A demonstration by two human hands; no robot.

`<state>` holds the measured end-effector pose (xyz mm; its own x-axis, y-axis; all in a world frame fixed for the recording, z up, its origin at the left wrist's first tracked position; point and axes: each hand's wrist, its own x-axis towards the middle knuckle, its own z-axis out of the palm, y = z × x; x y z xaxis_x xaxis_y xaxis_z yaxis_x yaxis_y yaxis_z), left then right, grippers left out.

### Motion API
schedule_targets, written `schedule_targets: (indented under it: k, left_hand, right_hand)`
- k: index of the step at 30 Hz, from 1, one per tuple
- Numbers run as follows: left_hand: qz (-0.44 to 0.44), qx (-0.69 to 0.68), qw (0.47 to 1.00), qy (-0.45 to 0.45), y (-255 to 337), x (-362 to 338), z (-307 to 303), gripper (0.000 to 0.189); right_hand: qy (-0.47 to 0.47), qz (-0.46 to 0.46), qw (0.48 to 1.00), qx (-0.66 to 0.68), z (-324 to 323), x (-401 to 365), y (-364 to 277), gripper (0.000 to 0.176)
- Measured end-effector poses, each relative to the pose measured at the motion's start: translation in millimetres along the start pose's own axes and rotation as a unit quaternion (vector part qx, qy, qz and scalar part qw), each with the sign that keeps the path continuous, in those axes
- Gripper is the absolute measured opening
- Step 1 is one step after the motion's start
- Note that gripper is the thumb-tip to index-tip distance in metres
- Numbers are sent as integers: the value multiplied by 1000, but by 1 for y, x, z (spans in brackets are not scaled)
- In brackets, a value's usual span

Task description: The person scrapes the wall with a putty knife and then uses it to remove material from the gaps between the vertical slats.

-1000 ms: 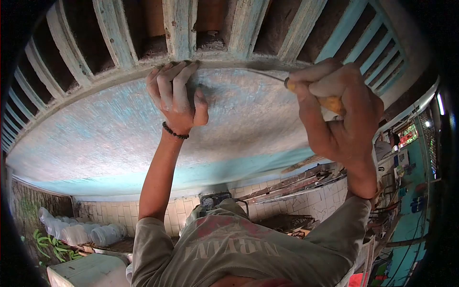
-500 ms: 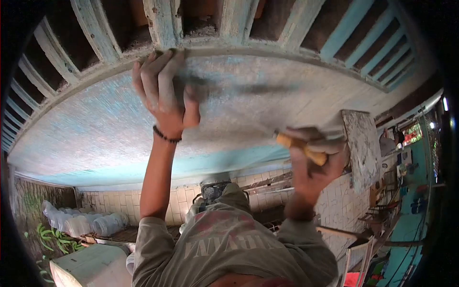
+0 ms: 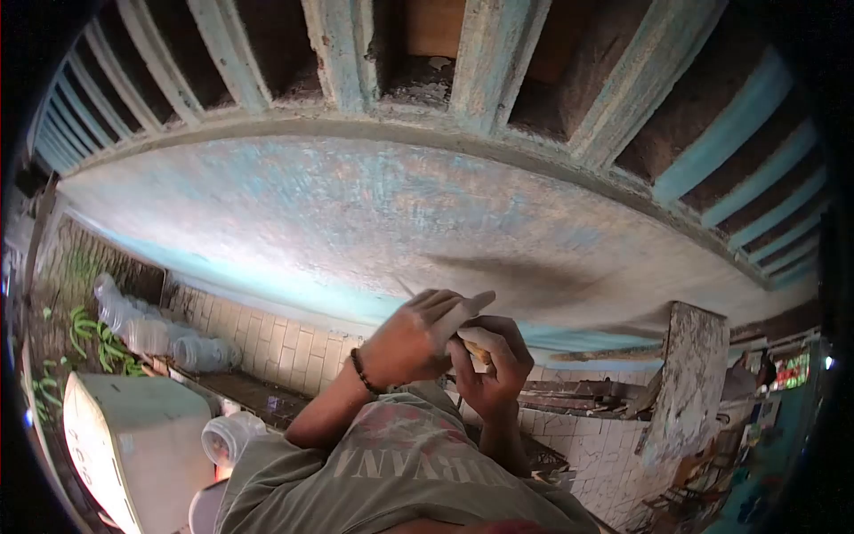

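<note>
My right hand (image 3: 492, 367) is closed around the yellow handle (image 3: 477, 352) of a hand tool, just in front of my shirt. The tool's thin pale tip (image 3: 405, 287) sticks out beyond my left hand (image 3: 418, 334); most of its blade is hidden, so its exact kind cannot be told. With fingers curled over the blade and the thumb stretched out, my left hand meets my right. Dust whitens the fingers of both. Ahead lies a wall panel (image 3: 374, 205) with worn, patchy blue and whitish paint, apart from both hands.
Painted slats (image 3: 498, 62) rise above the panel's ledge. A weathered board (image 3: 689, 383) leans at the right. Clear plastic containers (image 3: 200, 353), green bananas (image 3: 107, 343) and a pale box (image 3: 147, 427) are at the left. Tiled floor (image 3: 276, 343) shows below.
My left hand has come off the upper panel down to the tool. My right hand has brought the tool left and lower, away from the panel. The view has shifted.
</note>
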<state>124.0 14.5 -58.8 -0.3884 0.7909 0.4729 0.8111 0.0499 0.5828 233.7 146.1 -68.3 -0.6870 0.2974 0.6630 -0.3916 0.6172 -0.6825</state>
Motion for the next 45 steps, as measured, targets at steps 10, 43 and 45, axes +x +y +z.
schedule_targets:
  k: [10,43,45]
  left_hand:
    - [200,-132,936,258,19,19,-86,43]
    - [277,-117,831,468,22,156,-166,45]
    - [381,-116,837,375,-1,153,-185,39]
  right_hand:
    - [-51,-140,973,177,-33,23,-4,33]
    - [-91,-141,981,96,-37,61,12,13]
    - [-75,-169,979,86,-43,76,4,12]
